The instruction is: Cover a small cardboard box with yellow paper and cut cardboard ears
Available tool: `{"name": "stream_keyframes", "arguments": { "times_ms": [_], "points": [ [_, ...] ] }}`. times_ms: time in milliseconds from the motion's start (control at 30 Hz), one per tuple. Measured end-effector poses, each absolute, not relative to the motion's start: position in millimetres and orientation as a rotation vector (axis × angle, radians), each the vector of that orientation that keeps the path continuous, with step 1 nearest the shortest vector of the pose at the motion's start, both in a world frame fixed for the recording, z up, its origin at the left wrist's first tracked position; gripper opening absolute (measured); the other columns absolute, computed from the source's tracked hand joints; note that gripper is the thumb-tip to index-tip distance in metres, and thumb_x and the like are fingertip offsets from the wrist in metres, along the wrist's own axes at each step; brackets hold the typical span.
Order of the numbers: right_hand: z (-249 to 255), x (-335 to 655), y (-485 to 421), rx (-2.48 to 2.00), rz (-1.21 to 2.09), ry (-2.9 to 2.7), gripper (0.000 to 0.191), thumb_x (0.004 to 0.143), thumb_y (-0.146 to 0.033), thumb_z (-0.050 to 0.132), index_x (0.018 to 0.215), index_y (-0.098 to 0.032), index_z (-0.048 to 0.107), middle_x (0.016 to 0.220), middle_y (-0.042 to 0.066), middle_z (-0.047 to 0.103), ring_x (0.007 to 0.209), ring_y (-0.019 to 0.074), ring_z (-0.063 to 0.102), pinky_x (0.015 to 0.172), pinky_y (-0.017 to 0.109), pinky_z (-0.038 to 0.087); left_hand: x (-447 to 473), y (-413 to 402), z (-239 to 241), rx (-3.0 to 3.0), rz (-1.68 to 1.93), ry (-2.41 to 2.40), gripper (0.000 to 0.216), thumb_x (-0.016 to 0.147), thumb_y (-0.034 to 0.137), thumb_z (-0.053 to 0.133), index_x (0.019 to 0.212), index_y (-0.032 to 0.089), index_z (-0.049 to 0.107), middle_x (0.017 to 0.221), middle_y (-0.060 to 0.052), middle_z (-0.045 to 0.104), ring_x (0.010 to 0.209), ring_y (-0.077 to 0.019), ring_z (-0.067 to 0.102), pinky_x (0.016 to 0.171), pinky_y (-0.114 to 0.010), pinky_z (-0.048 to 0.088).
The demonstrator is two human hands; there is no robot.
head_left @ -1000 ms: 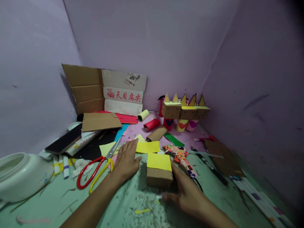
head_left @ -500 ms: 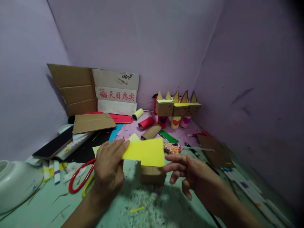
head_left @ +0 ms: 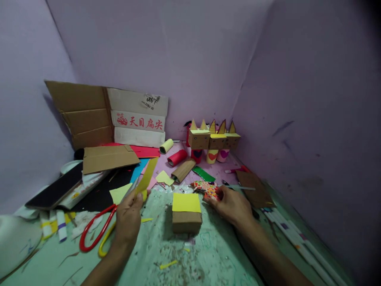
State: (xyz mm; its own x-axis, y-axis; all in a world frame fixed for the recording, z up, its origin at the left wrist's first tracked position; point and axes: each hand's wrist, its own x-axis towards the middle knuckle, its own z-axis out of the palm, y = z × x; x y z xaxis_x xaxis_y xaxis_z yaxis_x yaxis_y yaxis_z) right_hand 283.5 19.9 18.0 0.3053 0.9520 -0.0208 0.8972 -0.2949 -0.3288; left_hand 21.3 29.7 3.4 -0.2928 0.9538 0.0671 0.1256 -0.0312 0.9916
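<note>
My left hand point(head_left: 129, 216) pinches a strip of yellow paper point(head_left: 146, 178), which stands up edge-on between thumb and fingers. Between my hands, a small brown cardboard box point(head_left: 187, 222) sits on the table with a yellow paper square point(head_left: 187, 202) covering its top. To the right, my right hand point(head_left: 230, 204) is closed at the edge of a piece of colourful patterned paper point(head_left: 208, 189); its fingertips are partly hidden. Scissors with red and yellow handles point(head_left: 86, 238) lie beside my left wrist.
Cat-eared cardboard figures point(head_left: 199, 139) stand at the back right. Red point(head_left: 177, 157) and pale yellow rolls point(head_left: 166, 146) lie near a folded carton point(head_left: 137, 119). Markers point(head_left: 61, 226) and a white bowl point(head_left: 18, 242) are at left, white sticks point(head_left: 303, 242) at right.
My left hand has drawn the yellow paper off to the left, away from the box, and turned it upright. My right hand has moved from beside the box to the patterned paper.
</note>
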Motion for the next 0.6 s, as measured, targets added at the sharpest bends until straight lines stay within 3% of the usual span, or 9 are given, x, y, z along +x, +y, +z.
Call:
{"name": "stream_keyframes", "arguments": {
  "times_ms": [133, 300, 467, 600],
  "points": [
    [16, 285, 24, -2.321, 0.484, -1.664, 0.039, 0.064, -0.055, 0.059, 0.076, -0.019, 0.065, 0.072, 0.008, 0.069, 0.068, 0.0253, 0.061, 0.050, 0.028, 0.033, 18, 32, -5, 1.257, 1.344, 1.538, 0.045, 0.078, 0.042, 0.050, 0.110, 0.013, 0.062, 0.109, -0.009, 0.066, 0.106, -0.0267, 0.057, 0.096, -0.041, 0.039],
    [10, 293, 26, -1.924, 1.033, -1.290, 0.023, 0.062, -0.040, 0.059, 0.064, -0.017, 0.057, 0.047, -0.002, 0.052, 0.043, 0.0128, 0.047, 0.040, 0.023, 0.030, 7, 37, -5, 1.562, 1.228, 1.763, 0.045, 0.083, 0.036, 0.040, 0.119, 0.015, 0.057, 0.127, -0.010, 0.054, 0.121, -0.0244, 0.045, 0.105, -0.042, 0.030],
    [29, 292, 12, -1.538, 1.275, -0.965, 0.026, 0.058, -0.038, 0.065, 0.069, -0.017, 0.056, 0.050, -0.002, 0.052, 0.043, 0.0116, 0.047, 0.038, 0.022, 0.036, 10, 38, -12, 1.985, 0.945, 1.927, 0.049, 0.075, 0.015, 0.040, 0.122, 0.010, 0.053, 0.121, -0.016, 0.054, 0.119, -0.0304, 0.044, 0.100, -0.050, 0.035],
    [45, 296, -12, -1.545, 1.231, -1.096, 0.034, 0.063, -0.046, 0.066, 0.074, -0.014, 0.061, 0.057, 0.001, 0.055, 0.041, 0.0083, 0.040, 0.036, 0.020, 0.030, 20, 21, -3, 2.143, 0.954, 1.769, 0.071, 0.061, 0.004, 0.043, 0.132, 0.009, 0.040, 0.138, -0.016, 0.037, 0.131, -0.0316, 0.027, 0.107, -0.051, 0.024]
  ]
}}
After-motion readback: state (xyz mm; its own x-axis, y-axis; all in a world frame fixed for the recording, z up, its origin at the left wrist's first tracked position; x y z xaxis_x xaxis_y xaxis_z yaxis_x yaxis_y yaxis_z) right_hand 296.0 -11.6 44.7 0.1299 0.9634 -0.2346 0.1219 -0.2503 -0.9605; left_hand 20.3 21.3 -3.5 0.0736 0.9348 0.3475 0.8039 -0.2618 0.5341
